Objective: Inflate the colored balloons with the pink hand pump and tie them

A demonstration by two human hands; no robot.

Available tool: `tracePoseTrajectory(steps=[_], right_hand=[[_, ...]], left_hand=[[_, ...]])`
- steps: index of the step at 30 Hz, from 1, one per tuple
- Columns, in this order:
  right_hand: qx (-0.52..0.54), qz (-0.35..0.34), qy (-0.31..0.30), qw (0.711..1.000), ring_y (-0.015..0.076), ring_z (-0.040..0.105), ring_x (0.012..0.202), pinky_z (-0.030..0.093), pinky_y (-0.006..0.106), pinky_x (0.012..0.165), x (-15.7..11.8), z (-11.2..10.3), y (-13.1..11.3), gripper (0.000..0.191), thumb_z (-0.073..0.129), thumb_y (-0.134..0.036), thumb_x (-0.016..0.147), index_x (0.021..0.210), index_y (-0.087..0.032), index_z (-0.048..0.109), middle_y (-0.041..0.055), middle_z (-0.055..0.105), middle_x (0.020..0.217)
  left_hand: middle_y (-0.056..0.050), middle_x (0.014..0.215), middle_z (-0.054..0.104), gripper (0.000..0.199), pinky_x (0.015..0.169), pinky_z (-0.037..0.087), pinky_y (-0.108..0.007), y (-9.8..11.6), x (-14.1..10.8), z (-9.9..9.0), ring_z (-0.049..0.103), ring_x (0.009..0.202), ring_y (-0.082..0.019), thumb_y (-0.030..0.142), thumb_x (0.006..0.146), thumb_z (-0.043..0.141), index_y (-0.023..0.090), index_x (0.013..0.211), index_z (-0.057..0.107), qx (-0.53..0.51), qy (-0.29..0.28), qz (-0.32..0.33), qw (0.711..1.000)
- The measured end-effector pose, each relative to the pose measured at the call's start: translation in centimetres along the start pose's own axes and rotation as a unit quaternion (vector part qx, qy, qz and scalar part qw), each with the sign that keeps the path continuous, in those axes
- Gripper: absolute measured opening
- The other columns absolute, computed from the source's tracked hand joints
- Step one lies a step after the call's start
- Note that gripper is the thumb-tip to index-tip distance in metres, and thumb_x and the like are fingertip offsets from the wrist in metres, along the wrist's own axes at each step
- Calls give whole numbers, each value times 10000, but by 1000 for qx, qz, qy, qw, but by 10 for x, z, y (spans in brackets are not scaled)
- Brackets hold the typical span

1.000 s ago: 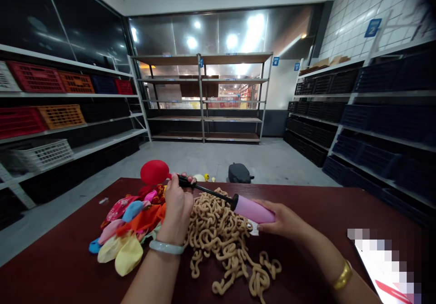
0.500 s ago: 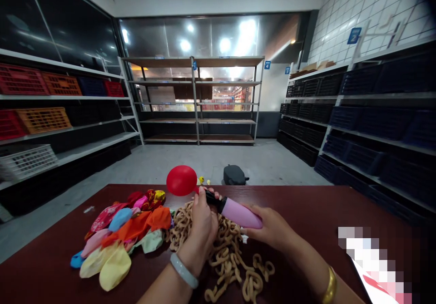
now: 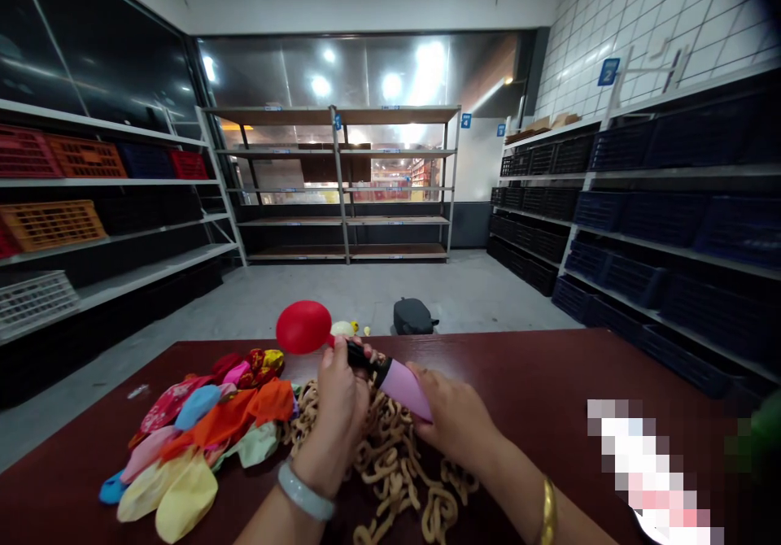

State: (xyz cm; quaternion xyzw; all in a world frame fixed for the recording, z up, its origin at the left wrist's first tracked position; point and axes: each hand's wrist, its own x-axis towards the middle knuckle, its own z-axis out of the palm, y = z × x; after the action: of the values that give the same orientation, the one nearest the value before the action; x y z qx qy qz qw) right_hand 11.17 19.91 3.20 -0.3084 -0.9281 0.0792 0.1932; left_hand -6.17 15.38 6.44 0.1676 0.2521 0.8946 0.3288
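A partly inflated red balloon [image 3: 303,327] sits on the black nozzle of a pink hand pump [image 3: 406,390]. My left hand [image 3: 345,398] is closed around the balloon's neck and the black nozzle end. Around the pump's pink body my right hand [image 3: 455,415] is wrapped, near its lower right end. Beneath both hands lies a heap of tan, curled, rope-like pieces [image 3: 396,472]. To its left spreads a pile of limp coloured balloons [image 3: 225,419], red, orange, blue, pink, pale green and yellow.
The dark red table [image 3: 537,374] bears a blurred white and pink item [image 3: 647,464] at right. On the floor beyond are a dark grey bag [image 3: 413,316] and small yellow objects. Shelves with crates [image 3: 54,224] line both sides; a metal rack [image 3: 345,221] stands behind.
The view has shifted slightly, so most things sit further left. My right hand has slid along the pump toward my left hand, covering more of the pink body.
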Motion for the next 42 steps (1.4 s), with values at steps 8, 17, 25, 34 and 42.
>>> tracePoseTrajectory(steps=[8, 17, 25, 34, 42], right_hand=[[5, -20, -4, 1000, 274, 641, 962, 458, 352, 754, 1, -10, 12, 525, 663, -413, 767, 1234, -230, 510, 84, 675, 1072], [-26, -5, -12, 1000, 276, 654, 954, 437, 342, 762, -1, -15, 30, 539, 641, -471, 797, 1258, -224, 512, 87, 687, 1074], [-17, 7, 0, 1000, 268, 656, 941, 417, 321, 726, -2, -13, 18, 491, 613, -476, 820, 1230, -229, 505, 77, 690, 1073], [25, 6, -18, 1000, 248, 660, 940, 412, 289, 716, 3, -10, 6, 434, 621, -447, 800, 1171, -242, 529, 47, 699, 1039], [26, -16, 11, 999, 269, 648, 994, 427, 324, 753, 2, -11, 25, 527, 630, -448, 801, 1264, -232, 500, 69, 679, 1141]], left_hand=[[1, 653, 539, 147, 527, 441, -276, 69, 43, -16, 523, 538, -139, 259, 891, 571, 174, 785, 514, -11, 63, 91, 994], [9, 687, 566, 198, 580, 479, -273, 34, 37, -16, 554, 581, -129, 296, 846, 649, 182, 795, 496, -17, 49, 70, 996], [-22, 784, 643, 283, 751, 545, -401, -22, -8, -3, 655, 705, -184, 371, 794, 708, 196, 903, 514, 11, 7, -44, 999], [17, 698, 588, 295, 611, 509, -289, 3, 1, 3, 568, 571, -125, 347, 757, 742, 196, 822, 497, 26, -26, -3, 999], [8, 669, 579, 254, 598, 501, -305, 49, 45, 5, 552, 548, -129, 336, 800, 701, 190, 800, 493, 38, -16, 50, 998]])
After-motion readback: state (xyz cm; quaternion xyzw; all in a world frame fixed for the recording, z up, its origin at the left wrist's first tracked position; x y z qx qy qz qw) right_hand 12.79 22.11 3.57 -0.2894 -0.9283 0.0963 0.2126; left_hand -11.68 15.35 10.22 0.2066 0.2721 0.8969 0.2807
